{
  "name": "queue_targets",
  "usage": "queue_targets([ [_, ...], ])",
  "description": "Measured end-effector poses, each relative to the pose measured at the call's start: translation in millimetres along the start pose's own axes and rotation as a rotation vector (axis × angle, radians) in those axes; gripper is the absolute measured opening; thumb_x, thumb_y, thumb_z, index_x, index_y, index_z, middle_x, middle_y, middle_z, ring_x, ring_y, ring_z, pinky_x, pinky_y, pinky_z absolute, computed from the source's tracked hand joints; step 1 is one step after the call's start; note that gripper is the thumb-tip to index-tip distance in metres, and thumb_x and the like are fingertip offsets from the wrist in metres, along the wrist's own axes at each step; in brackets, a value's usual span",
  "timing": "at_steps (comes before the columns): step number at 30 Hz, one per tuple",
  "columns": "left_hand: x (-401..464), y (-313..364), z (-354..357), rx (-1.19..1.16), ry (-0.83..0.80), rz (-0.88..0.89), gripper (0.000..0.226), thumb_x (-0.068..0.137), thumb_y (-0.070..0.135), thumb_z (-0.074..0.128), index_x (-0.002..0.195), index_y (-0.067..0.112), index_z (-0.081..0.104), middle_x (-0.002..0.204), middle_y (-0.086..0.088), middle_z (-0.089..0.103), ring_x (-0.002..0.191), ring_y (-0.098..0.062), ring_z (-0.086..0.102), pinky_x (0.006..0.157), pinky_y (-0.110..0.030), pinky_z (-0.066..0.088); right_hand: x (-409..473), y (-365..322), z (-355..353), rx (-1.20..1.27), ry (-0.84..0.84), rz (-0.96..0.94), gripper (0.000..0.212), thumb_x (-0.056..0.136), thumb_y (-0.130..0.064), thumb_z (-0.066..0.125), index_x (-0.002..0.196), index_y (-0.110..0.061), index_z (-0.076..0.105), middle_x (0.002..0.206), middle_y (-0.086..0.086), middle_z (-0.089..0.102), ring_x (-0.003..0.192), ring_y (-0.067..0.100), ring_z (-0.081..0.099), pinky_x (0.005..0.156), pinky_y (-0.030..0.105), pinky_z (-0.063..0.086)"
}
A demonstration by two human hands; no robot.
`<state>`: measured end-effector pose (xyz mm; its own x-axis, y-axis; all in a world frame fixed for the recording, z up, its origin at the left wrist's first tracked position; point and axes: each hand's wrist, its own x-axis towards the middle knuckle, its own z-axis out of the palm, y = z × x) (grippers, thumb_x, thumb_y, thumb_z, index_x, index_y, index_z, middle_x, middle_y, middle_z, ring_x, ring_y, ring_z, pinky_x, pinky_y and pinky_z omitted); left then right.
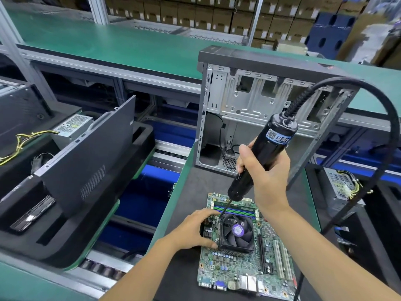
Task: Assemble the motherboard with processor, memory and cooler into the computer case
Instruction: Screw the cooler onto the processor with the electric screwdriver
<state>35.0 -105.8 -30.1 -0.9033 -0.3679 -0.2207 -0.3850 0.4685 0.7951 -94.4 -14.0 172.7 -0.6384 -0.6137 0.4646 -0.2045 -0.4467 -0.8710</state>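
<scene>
An assembly line workstation on a factory floor, backed by stacked stock.

Green-topped benches (112, 43) on grey aluminium framing (13, 40) flank a roller conveyor (167, 152) with blue panels beneath; brown cardboard cartons (195, 14) line the rear, and dark blue boxes (329, 31) stand at far right.

Both our forearms reach forward and down, bare to the wrist. Our right hand (265, 168) is raised above the left, fingers wrapped round the black barrel of an electric screwdriver (260, 157), thumb lying along its near side, wrist bent so the tool tilts down and to the left. Our left hand (195, 230) sits lower, palm down, fingers curled and spread, thumb and fingertips braced against the left side of the cooler (237, 233). The two hands are near each other but apart.
</scene>
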Motion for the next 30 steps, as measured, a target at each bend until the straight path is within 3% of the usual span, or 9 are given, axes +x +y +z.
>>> queue_targets([
  [5, -2.1, -2.0, -5.5, -0.054, -0.020, -0.010, 0.076, 0.071, 0.042, 0.076, 0.133, 0.055, 0.033, 0.140, 0.015, 0.038, 0.129, 0.000, 0.034, 0.106, -0.022, 0.028, -1.2, -1.1, 3.1, -0.019, -0.006, 0.008, 0.027, 0.076, -0.026, 0.071, 0.079, -0.010, 0.050, 0.059, 0.004, 0.054, 0.052, 0.025, 0.050, 0.056, 0.034, 0.045],
  [9, -1.2, -1.1, -8.8, -0.131, -0.004, -0.049, 0.060, 0.078, 0.025, 0.061, 0.134, 0.041, 0.044, 0.137, 0.012, 0.047, 0.129, -0.004, 0.041, 0.109, -0.029, 0.035, -0.6, -1.8, 3.6, -0.020, 0.008, 0.002, 0.026, 0.077, -0.027, 0.071, 0.079, -0.012, 0.051, 0.060, 0.006, 0.054, 0.051, 0.025, 0.051, 0.056, 0.035, 0.045],
  [14, 5.2, 2.8, -12.7, -0.194, 0.076, -0.015, 0.039, 0.089, 0.009, 0.052, 0.119, 0.033, 0.059, 0.117, 0.009, 0.064, 0.107, -0.012, 0.060, 0.099, -0.035, 0.047, -5.0, -1.4, 5.0, -0.036, 0.031, -0.002, 0.029, 0.077, -0.029, 0.072, 0.079, -0.010, 0.050, 0.058, 0.005, 0.054, 0.051, 0.026, 0.051, 0.055, 0.035, 0.045],
  [17, 5.8, 11.7, -18.4, -0.215, 0.110, 0.004, 0.040, 0.090, 0.001, 0.049, 0.113, 0.030, 0.063, 0.114, 0.009, 0.066, 0.109, -0.003, 0.059, 0.102, -0.037, 0.045, -7.0, -0.9, 10.6, -0.085, 0.074, -0.008, 0.038, 0.077, -0.031, 0.072, 0.083, -0.002, 0.048, 0.060, 0.010, 0.054, 0.053, 0.024, 0.052, 0.056, 0.034, 0.047],
  [19, 4.1, 32.7, -33.1, -0.268, 0.175, 0.073, 0.041, 0.086, -0.001, 0.049, 0.111, 0.028, 0.064, 0.114, 0.012, 0.066, 0.112, 0.001, 0.056, 0.106, -0.035, 0.041, -7.5, 0.0, 15.8, -0.112, 0.117, -0.017, 0.038, 0.076, -0.032, 0.072, 0.083, -0.003, 0.049, 0.061, 0.012, 0.054, 0.056, 0.023, 0.052, 0.058, 0.032, 0.048],
  [22, 0.2, 95.3, -74.7, -0.526, 0.222, 0.279, 0.035, 0.082, 0.016, 0.050, 0.112, 0.027, 0.065, 0.114, 0.014, 0.067, 0.114, -0.005, 0.058, 0.107, -0.034, 0.040, -9.5, 1.7, 23.1, -0.126, 0.183, -0.036, 0.027, 0.074, -0.033, 0.073, 0.081, -0.018, 0.053, 0.064, 0.000, 0.058, 0.059, 0.016, 0.055, 0.059, 0.028, 0.049],
  [24, -0.8, 147.4, -103.9, -0.657, 0.162, 0.376, 0.039, 0.089, 0.029, 0.047, 0.121, 0.012, 0.062, 0.122, -0.003, 0.065, 0.113, -0.024, 0.059, 0.105, -0.049, 0.040, -13.4, 2.4, 26.8, -0.141, 0.177, -0.071, 0.022, 0.073, -0.034, 0.073, 0.081, -0.026, 0.054, 0.066, -0.008, 0.060, 0.062, 0.013, 0.056, 0.059, 0.026, 0.049],
  [26, -9.3, 187.1, -128.1, -0.728, 0.109, 0.437, 0.050, 0.085, 0.042, 0.061, 0.122, 0.008, 0.059, 0.130, -0.017, 0.057, 0.112, -0.034, 0.056, 0.104, -0.052, 0.040, -17.4, 3.1, 29.7, -0.132, 0.102, -0.102, 0.018, 0.074, -0.031, 0.072, 0.081, -0.030, 0.055, 0.065, -0.014, 0.059, 0.060, 0.006, 0.055, 0.058, 0.018, 0.045],
  [30, -20.2, 220.4, -147.9, -0.457, 0.017, 0.600, 0.030, 0.089, 0.018, 0.064, 0.116, 0.007, 0.060, 0.112, -0.010, 0.068, 0.108, -0.024, 0.063, 0.100, -0.045, 0.047, -11.2, 4.6, 30.8, -0.107, -0.052, -0.068, 0.010, 0.065, -0.019, 0.062, 0.072, -0.016, 0.056, 0.058, -0.014, 0.056, 0.055, 0.002, 0.052, 0.054, 0.014, 0.042],
])
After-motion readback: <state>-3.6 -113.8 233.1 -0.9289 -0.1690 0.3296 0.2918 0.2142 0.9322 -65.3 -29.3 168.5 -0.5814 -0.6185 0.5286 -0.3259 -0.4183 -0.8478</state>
